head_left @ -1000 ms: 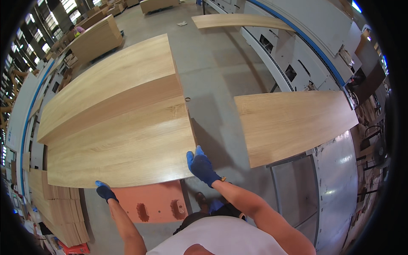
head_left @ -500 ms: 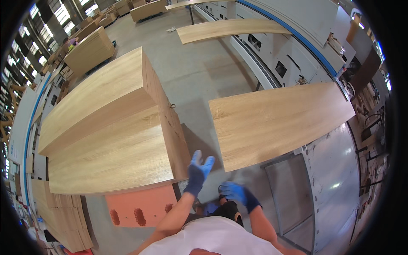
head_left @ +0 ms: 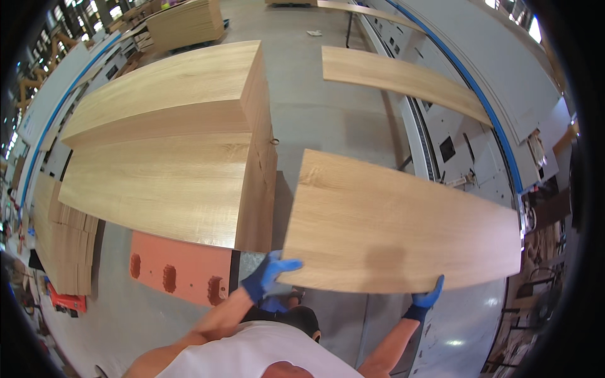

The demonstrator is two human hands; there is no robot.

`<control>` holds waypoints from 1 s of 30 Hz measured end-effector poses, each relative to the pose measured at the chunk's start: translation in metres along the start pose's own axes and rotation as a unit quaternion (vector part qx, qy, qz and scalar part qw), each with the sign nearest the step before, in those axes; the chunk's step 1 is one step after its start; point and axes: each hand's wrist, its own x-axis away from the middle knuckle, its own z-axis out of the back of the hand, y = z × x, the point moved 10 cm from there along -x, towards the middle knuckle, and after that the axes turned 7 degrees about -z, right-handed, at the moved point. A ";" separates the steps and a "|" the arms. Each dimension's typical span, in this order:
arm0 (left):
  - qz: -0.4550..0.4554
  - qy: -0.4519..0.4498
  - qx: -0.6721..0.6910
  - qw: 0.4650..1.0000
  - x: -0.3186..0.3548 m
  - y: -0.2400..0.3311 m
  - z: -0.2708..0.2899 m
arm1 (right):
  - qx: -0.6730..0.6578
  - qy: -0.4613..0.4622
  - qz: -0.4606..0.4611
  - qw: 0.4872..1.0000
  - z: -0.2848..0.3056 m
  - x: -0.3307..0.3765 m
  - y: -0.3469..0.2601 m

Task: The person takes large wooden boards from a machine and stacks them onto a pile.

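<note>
A long light-oak wooden board (head_left: 397, 230) is held flat just right of a tall stack of matching oak panels (head_left: 170, 157). The blue-gloved left hand (head_left: 268, 275) grips the board's near left corner, fingers wrapped over the edge; the blue-gloved right hand (head_left: 426, 299) clasps its near right edge. An orange pallet (head_left: 179, 268) with cut-outs carries the stack.

No packages, labels, signs, screens
</note>
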 end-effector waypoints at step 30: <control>-0.450 0.674 -0.350 0.470 0.436 0.174 0.605 | 0.180 -0.545 -0.014 0.819 -0.527 0.312 0.030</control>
